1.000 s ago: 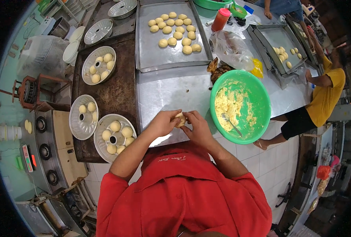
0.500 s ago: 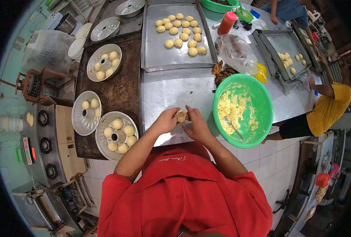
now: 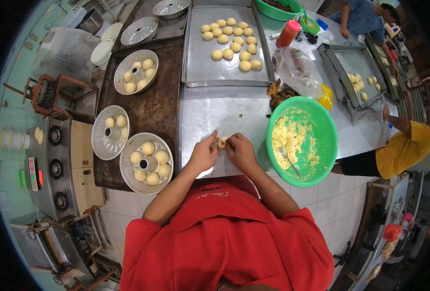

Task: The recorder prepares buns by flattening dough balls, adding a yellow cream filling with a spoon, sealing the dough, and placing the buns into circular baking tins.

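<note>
A small piece of pale dough (image 3: pixel 222 142) is pinched between my two hands above the steel table (image 3: pixel 215 114). My left hand (image 3: pixel 204 153) has its fingers closed at the dough's left side. From the right, my right hand (image 3: pixel 242 153) presses its fingertips along the dough's edge. Close by on the right stands a green bowl (image 3: pixel 328 145) with a yellow crumbly filling (image 3: pixel 290 133) and a metal spoon (image 3: pixel 290 162) in it. Left of my hands, a fluted ring pan (image 3: pixel 127 175) holds several round dough balls (image 3: pixel 153 178).
Two more ring pans (image 3: pixel 99 150) (image 3: pixel 120 83) with dough balls share the dark baking tray (image 3: pixel 149 111). A metal tray (image 3: pixel 203 77) of dough balls lies ahead. Banana-like brown pieces (image 3: pixel 279 97), a plastic bag (image 3: pixel 299 75) and a red bottle (image 3: pixel 288 34) stand right. Co-workers (image 3: pixel 404 150) work at the right.
My right hand's fingers have closed in over the dough, and its edges look drawn together. The view has shifted slightly, so the table and pans sit a little farther right.
</note>
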`<state>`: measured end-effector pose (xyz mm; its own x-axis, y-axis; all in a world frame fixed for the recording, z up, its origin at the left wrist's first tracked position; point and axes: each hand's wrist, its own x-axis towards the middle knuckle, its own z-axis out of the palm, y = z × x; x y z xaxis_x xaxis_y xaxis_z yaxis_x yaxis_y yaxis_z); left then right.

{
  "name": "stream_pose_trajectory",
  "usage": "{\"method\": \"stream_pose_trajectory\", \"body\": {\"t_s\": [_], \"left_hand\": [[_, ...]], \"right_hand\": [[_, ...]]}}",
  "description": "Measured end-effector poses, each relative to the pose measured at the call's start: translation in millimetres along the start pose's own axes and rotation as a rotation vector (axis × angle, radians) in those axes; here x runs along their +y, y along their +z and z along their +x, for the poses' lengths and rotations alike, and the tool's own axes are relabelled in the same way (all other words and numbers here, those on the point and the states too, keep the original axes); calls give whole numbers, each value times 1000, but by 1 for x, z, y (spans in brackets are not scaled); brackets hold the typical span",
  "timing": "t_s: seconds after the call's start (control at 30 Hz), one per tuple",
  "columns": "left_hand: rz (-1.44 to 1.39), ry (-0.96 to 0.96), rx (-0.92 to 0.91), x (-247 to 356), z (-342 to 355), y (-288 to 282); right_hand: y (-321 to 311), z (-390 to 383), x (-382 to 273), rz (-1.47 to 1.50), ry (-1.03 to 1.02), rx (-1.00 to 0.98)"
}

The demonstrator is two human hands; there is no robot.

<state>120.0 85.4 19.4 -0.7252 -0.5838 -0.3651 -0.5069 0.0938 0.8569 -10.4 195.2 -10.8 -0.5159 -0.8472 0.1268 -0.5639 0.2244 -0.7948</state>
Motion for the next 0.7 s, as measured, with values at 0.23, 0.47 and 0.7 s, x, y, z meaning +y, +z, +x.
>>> {"method": "stream_pose_trajectory", "body": {"t_s": [0.23, 0.47, 0.7], "left_hand": [[-117, -10, -30, 6, -6, 2], [-219, -69, -142, -2, -11, -2], [-608, -141, -227, -5, -15, -3]], "right_hand": [[1, 4, -21, -118, -78, -4], [-8, 5, -8, 91, 129, -141], [-19, 16, -8, -27, -44, -165]]}}
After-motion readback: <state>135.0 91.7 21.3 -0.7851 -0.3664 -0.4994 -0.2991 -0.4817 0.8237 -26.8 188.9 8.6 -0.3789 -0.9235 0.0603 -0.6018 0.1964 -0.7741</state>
